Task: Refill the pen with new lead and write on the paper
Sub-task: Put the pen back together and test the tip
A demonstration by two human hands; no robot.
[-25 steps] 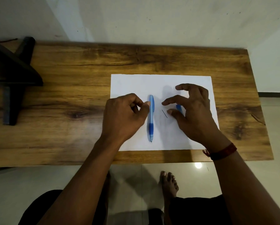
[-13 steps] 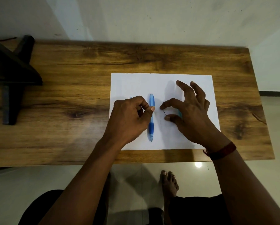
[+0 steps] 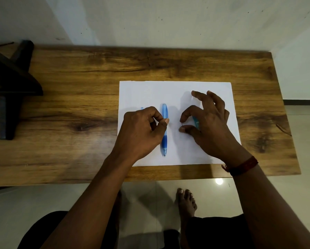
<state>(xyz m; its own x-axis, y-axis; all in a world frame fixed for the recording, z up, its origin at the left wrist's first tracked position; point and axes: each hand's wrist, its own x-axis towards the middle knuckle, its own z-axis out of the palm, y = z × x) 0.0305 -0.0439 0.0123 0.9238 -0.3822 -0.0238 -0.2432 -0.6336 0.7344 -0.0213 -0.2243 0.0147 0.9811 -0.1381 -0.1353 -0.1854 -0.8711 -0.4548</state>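
A blue pen [image 3: 164,112] lies on the white paper [image 3: 175,90], tip pointing toward me. My left hand [image 3: 141,132] is curled beside it, thumb and forefinger pinching the barrel at its middle. Just right of the pen, my right hand [image 3: 208,123] pinches a thin dark lead [image 3: 181,124] between forefinger and thumb, the other fingers spread above the sheet. A small teal piece [image 3: 195,121] shows under the right palm. Another pale blue bit [image 3: 142,108] peeks out behind my left knuckles.
The paper lies on a wooden table [image 3: 78,97] whose front edge is close to me. A dark wooden stand [image 3: 8,83] sits at the table's left end. A light wall is behind, tiled floor and my foot [image 3: 185,200] below.
My right forefinger and thumb have closed in on the lead, which lay flat on the paper before. The left hand slid slightly down along the pen.
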